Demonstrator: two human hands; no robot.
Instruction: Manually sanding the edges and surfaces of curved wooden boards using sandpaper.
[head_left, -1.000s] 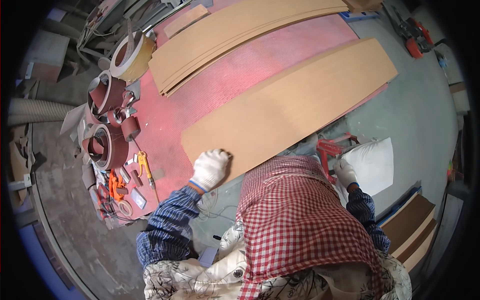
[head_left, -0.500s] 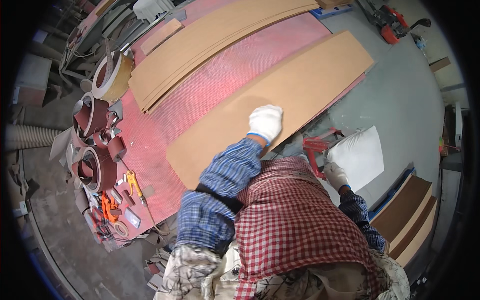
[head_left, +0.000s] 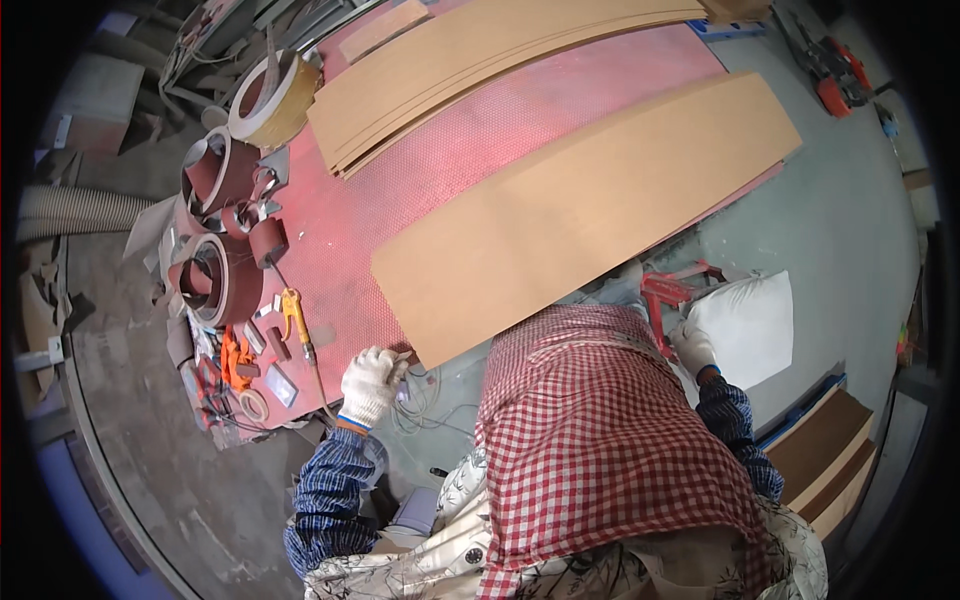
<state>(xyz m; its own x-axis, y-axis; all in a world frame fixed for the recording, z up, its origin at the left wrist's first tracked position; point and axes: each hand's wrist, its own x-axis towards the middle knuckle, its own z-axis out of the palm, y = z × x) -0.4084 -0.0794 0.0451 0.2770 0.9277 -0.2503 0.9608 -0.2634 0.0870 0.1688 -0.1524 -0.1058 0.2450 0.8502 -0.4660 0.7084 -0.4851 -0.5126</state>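
My left hand [head_left: 370, 386], in a white knitted glove, is at the table's near edge, beside the corner of a long tan board [head_left: 590, 210]. Its fingers are curled, and what lies inside them is hidden. Low at my right side, my gloved right hand [head_left: 694, 346] is closed at the left edge of a puffy white bag [head_left: 745, 325]. A red metal frame [head_left: 665, 292] stands just beyond that hand. The board lies slantwise on the pink textured table [head_left: 340, 245], its near edge reaching my red checked apron [head_left: 600, 430].
More tan boards [head_left: 480, 75] lie stacked on the table's far side. Brown abrasive-belt rolls [head_left: 215, 275], a yellow air gun [head_left: 293, 312] and a tape roll [head_left: 253, 405] crowd the left end. Brown panels [head_left: 825, 445] stand at the lower right; a red-and-black machine [head_left: 838, 85] is far right.
My left hand has come off the board's top and swung left and nearer, to its left corner. My right hand keeps its place by the white bag. The whole view has shifted.
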